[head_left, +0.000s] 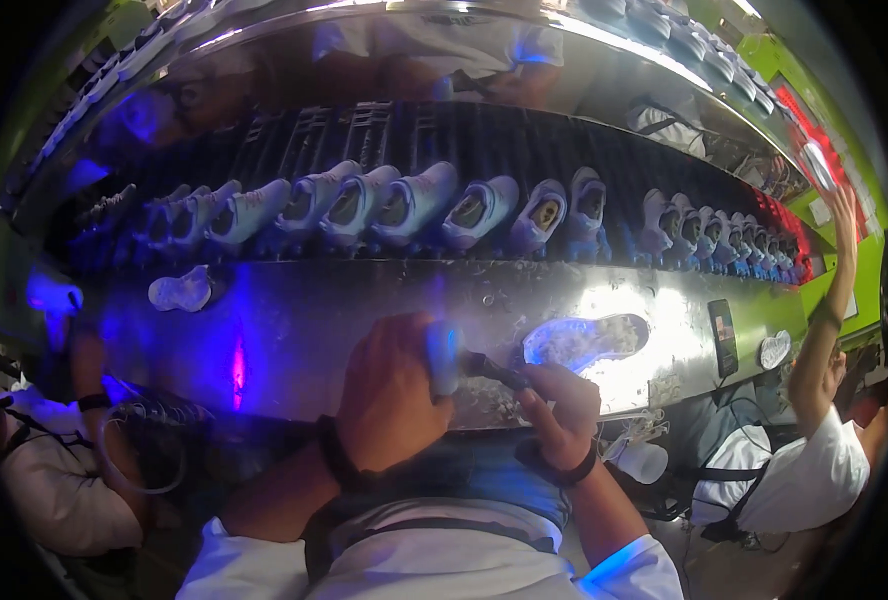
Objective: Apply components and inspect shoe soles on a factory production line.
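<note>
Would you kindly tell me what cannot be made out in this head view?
- Pale container: mostly covered by the left hand.
- Dark brush tip: blurred, so contact with the sole is unclear.
- Right hand fingers: curled under.
- Far shoes: too small, bent by the rim.

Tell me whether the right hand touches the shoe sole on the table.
Apart. The head view shows bare metal between the right hand and the shoe sole.

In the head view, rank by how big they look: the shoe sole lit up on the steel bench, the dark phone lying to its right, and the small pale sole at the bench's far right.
1. Lit shoe sole, clearly largest.
2. Dark phone.
3. Small pale sole.
The last two look close in size, and the fisheye shrinks things near the rim, so their order is unsure.
</note>
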Demonstrator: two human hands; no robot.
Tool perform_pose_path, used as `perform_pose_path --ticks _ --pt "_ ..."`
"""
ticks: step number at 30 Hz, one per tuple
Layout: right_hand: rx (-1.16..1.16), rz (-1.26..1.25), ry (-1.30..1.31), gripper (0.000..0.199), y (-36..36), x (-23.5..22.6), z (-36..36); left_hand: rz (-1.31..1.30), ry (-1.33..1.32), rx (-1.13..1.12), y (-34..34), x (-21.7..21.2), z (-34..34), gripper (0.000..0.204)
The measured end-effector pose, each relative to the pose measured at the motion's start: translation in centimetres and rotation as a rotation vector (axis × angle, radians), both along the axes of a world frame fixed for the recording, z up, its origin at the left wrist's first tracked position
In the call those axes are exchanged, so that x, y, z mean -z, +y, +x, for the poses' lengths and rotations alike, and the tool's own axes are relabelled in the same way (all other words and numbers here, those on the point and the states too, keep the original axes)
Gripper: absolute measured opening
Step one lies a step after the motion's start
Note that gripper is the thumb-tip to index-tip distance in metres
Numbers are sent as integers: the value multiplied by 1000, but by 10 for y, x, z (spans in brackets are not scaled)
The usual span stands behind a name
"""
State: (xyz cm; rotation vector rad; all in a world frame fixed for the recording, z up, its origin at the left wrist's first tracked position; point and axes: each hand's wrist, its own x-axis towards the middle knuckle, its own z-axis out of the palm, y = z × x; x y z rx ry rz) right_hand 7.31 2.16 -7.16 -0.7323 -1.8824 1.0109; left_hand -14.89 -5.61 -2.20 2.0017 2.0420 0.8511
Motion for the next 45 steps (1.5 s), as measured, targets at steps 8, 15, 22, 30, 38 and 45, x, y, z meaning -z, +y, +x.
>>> perform_pose_path --ticks 8,15,22,30,38,45 --pt "33 14 81 22 -6 21 -24 -55 -44 -7 8 1 -19 58" --pt "62 -82 64 22 -17 41 -33 -116 23 56 15 -1 -42 61" --pt "115 -231 32 21 -30 59 -34 -138 -57 133 19 7 -70 88" --pt "15 -833 123 21 -42 12 -20 -300 -493 101 0 14 -91 115" --pt "40 -632 56 25 -44 -34 -30 -249 -759 194 -41 32 -65 114" --pt "88 -340 -91 23 -67 -24 -7 -314 -1156 213 -44 10 -56 106"
